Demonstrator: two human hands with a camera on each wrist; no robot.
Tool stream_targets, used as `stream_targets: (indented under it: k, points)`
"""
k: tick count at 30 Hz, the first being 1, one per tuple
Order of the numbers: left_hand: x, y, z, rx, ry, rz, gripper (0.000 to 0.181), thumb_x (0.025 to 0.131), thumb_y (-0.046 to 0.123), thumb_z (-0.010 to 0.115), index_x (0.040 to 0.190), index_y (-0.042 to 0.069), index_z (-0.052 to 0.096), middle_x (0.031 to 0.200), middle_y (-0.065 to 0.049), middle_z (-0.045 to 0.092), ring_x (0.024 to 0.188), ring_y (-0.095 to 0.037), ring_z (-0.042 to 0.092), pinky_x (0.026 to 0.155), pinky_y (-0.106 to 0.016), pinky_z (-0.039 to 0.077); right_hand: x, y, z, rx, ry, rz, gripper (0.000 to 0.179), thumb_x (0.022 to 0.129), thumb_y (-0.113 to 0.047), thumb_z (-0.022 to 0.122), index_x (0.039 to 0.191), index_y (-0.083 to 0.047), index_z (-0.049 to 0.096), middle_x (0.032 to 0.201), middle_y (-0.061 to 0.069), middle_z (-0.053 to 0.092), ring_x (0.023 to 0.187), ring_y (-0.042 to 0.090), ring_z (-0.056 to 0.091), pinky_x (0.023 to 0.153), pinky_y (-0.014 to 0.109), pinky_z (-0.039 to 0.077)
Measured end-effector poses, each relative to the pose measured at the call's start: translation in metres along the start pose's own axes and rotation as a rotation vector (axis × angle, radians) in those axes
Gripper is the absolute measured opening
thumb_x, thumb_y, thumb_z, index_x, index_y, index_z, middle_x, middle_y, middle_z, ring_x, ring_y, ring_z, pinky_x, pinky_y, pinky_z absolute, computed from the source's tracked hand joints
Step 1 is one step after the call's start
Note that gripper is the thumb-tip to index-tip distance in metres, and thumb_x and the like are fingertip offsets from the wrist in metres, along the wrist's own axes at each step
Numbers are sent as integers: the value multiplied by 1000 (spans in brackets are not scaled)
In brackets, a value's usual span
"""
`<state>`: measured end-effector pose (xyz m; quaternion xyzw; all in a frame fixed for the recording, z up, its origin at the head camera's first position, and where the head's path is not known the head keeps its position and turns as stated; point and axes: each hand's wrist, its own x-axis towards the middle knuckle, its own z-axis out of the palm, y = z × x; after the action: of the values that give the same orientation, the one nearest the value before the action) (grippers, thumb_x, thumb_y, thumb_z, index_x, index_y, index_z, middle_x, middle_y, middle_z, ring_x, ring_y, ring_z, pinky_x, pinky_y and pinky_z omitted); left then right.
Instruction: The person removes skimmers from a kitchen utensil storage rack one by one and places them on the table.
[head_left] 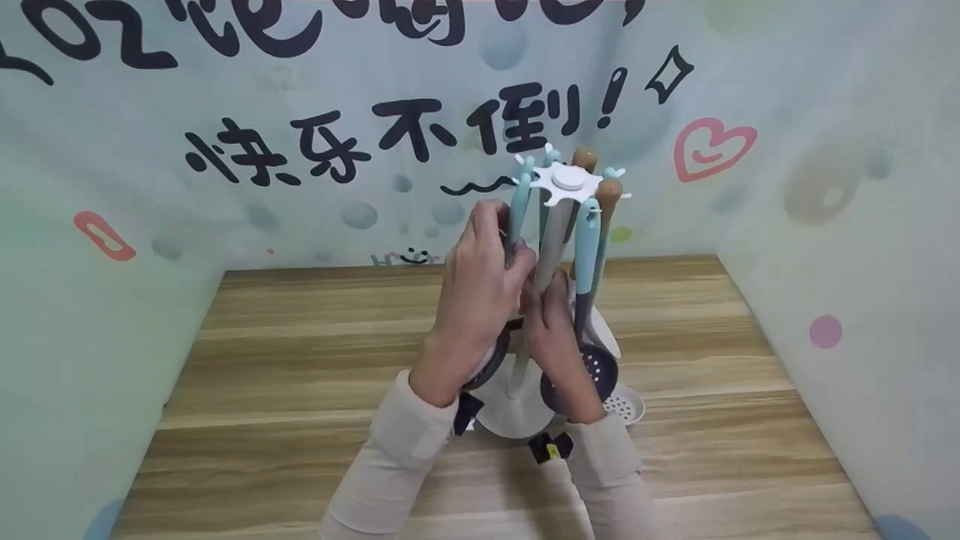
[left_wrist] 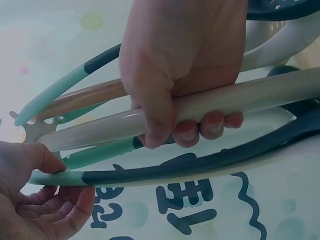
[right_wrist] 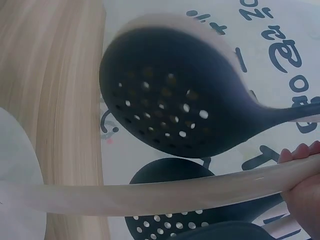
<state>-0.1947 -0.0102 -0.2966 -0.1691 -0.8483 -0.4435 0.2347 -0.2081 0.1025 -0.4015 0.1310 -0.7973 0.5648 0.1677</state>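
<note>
My left hand [head_left: 480, 277] pinches a teal handle [left_wrist: 62, 178] with a dark shaft near the top of a white utensil stand. A dark skimmer [right_wrist: 165, 95], round and full of holes, hangs on that side, blurred in the right wrist view. Lower down, my right hand [head_left: 555, 330] wraps its fingers and thumb around the stand's pale pole [left_wrist: 210, 105]. The hook ring [head_left: 568, 178] at the top carries several utensils with teal or wooden handles. Below, the round white base [head_left: 517, 420] rests on the table, partly hidden by my arms.
On the right of the pole hang another dark skimmer [head_left: 600, 371] and a white perforated spoon [head_left: 626, 405]. The wood-grain table [head_left: 315, 375] meets a printed backdrop [head_left: 360, 187] with black lettering close behind the stand. Side panels stand left and right.
</note>
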Motion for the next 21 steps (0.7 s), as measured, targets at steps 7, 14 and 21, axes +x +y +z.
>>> stream_targets:
  k: [7, 14, 21]
  points:
    - [2, -1, -6, -83, -36, 36, 34, 90, 9, 57, 120, 0, 44, 108, -11, 55, 95, -18, 58, 81, -28, 51, 1, 0, 1, -14, 17, 10, 40, 101, -17, 33, 136, 1, 27, 118, 16, 40, 104, 26, 46, 93, 41, 38]
    - [5, -3, -12, -164, -127, -17, 41, 93, 19, 56, 126, 3, 39, 111, -10, 52, 95, -17, 56, 80, -24, 49, 2, -1, 1, -17, 28, -2, 29, 101, -14, 34, 125, 2, 34, 100, 13, 41, 82, 20, 44, 75, 34, 39]
    - [8, -4, -13, -230, -194, -58, 39, 94, 16, 53, 126, 6, 34, 114, -10, 50, 98, -17, 56, 82, -25, 50, 0, 0, 0, -30, 14, 13, 33, 101, -15, 34, 130, 1, 31, 107, 14, 40, 91, 22, 46, 81, 36, 40]
